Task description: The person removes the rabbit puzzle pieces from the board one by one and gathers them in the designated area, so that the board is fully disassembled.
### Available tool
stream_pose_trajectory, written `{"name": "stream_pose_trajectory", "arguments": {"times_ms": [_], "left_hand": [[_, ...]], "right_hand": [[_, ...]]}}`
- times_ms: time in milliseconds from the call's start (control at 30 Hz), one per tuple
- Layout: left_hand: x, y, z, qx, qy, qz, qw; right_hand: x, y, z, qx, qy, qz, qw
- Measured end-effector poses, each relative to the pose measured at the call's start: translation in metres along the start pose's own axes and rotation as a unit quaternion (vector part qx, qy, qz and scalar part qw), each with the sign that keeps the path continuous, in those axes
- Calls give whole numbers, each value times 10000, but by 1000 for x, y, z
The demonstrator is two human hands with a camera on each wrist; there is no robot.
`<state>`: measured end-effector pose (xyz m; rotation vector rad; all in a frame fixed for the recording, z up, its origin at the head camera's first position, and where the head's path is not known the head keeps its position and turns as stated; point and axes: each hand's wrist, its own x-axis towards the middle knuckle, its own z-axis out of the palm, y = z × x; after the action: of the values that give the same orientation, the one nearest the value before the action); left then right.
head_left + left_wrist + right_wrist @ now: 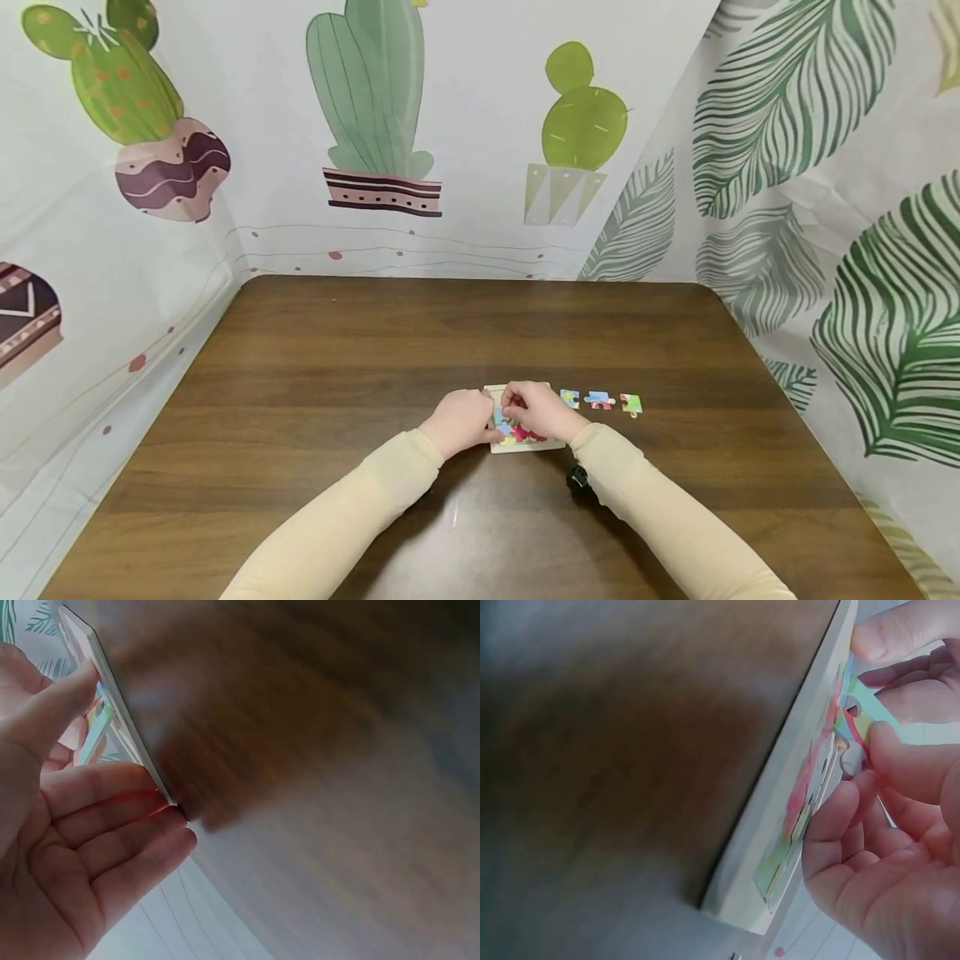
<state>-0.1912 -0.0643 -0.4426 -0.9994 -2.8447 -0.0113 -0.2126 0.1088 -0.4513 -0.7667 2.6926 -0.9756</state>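
Note:
A small jigsaw puzzle board (525, 447) with a pale rim and a colourful picture lies on the table under both hands. My left hand (461, 419) holds its left edge, thumb on the rim and fingertips against the side in the left wrist view. Over the board, my right hand (542, 408) pinches a puzzle piece (871, 709) between thumb and fingers. The piece is green with some red and yellow, tilted above the board's surface in the right wrist view. Fitted pieces (800, 796) show inside the rim; the hands cover part of the board.
Right of the board lie three loose puzzle pieces: a blue and yellow one (570, 398), a blue and pink one (600, 400), and a green one (632, 404). A brown wooden table (337, 333) spreads around, with patterned cloth walls behind and beside it.

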Motion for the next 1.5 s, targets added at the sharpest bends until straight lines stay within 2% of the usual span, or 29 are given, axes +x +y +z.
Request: {"name": "stream_pose_trajectory", "arguments": {"times_ms": [267,533,633,867,1033,1167,1500], "left_hand": [[1,1,0,40,-84,-107,9999],[1,2,0,-37,-127,-44,9999],[1,2,-1,-52,-188,-71,9998],[2,3,-3,-11,-276,-101,9996],[2,4,-6,-5,-302,-63,9995],[4,5,-7,-36,-369,-76,9993],[6,6,-7,-61,-505,-120,9986]], "right_hand": [[0,2,-5,452,-7,77,9989],[-5,6,-13,622,424,-39,9972],[-8,10,-20,614,444,-6,9971],[-20,28,-38,436,-229,177,9986],[-30,40,-53,310,-576,95,9978],[-38,50,-63,185,-666,-18,9976],[-50,65,-73,-311,-697,194,9969]]}}
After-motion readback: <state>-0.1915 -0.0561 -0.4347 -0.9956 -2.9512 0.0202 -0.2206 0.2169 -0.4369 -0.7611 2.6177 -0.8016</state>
